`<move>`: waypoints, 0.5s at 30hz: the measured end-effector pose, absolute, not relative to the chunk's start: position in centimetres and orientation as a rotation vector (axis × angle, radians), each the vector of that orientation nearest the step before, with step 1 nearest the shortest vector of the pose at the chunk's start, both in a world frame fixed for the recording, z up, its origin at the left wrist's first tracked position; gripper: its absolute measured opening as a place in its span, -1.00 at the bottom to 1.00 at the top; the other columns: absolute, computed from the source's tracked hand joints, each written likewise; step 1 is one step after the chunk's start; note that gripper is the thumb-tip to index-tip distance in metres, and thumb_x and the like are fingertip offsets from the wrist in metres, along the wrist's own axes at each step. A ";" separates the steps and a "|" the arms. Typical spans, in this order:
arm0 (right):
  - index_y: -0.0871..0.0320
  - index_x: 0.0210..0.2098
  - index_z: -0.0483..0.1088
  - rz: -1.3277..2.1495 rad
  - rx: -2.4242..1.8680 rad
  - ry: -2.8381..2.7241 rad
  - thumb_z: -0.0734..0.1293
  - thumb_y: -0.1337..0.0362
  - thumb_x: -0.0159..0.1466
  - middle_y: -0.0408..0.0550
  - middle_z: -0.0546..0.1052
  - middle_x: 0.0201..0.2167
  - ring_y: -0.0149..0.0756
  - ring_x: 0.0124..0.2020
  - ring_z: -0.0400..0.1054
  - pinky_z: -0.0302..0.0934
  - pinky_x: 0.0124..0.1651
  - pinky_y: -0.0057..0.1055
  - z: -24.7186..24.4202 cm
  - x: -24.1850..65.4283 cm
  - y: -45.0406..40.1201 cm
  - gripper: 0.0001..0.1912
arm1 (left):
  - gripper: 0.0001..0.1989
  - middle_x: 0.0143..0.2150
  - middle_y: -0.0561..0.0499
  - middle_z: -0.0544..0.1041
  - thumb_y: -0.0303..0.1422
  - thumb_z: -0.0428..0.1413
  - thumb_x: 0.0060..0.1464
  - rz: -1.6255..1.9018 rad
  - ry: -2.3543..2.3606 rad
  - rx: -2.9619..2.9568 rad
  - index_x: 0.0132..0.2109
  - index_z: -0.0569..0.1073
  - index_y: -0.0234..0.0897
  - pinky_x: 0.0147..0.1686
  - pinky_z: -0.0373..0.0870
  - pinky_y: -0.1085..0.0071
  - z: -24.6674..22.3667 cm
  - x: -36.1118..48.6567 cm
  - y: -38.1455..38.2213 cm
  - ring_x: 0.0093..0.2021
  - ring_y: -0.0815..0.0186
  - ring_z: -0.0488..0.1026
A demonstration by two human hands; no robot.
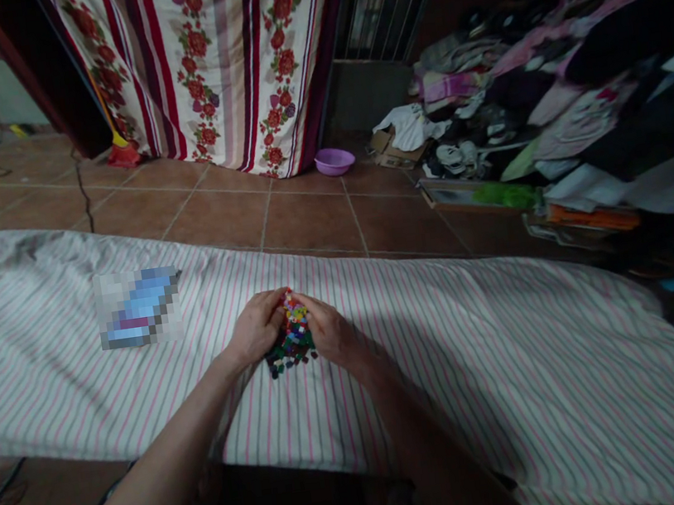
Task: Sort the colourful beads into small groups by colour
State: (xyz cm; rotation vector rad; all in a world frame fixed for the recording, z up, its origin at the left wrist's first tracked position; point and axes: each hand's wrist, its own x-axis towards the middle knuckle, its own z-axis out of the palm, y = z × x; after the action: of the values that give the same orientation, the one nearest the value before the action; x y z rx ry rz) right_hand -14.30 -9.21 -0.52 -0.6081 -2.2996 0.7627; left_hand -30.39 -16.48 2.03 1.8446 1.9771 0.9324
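Note:
A heap of small, multicoloured plastic-looking pieces (295,329) lies on the striped cloth, with red, yellow, blue, green and dark ones mixed together. My left hand (258,326) curls around the heap's left side, fingers held together. Around the right side curves my right hand (330,329), its fingertips close to those of the left at the far end. Both hands touch the pieces, and part of the heap is hidden under the fingers. A few dark pieces are scattered loose along the near edge of the heap, between my wrists.
The striped cloth (461,335) covers a long, padded-looking surface. A pixelated blue object (141,309) lies to the left. Beyond are a tiled floor (307,215), a purple basin (335,161), a floral curtain (197,63), a broom (120,149) and piled clothes (569,78) at right.

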 end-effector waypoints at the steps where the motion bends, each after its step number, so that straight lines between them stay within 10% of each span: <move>1: 0.17 0.17 0.30 0.767 -0.590 -2.304 0.04 0.46 0.26 0.06 0.44 0.10 -0.25 0.13 0.31 0.18 0.24 -0.17 -0.3 -14.3 -9.3 -0.48 | -0.58 0.06 -0.11 0.48 -0.36 -0.13 0.18 0.942 1.966 1.849 0.13 0.37 -0.32 0.14 0.31 0.23 2.3 -30.4 -16.7 0.10 0.26 0.36; 15: 0.14 0.00 0.43 0.636 -0.374 -2.398 0.10 0.44 0.30 0.05 0.52 -0.01 -0.23 0.08 0.36 0.21 0.19 -0.08 -0.3 -12.9 -10.6 -0.60 | -0.68 0.01 -0.13 0.46 -0.47 -0.09 0.17 1.018 1.894 2.333 -0.03 0.48 -0.30 0.14 0.37 0.15 1.9 -30.5 -21.7 0.16 0.21 0.28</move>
State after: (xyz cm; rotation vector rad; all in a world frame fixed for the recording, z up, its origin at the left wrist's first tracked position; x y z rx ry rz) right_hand -12.89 -10.58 -0.26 -0.3738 -2.3981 0.6357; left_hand -30.45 -21.72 1.86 2.3325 1.8938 1.0184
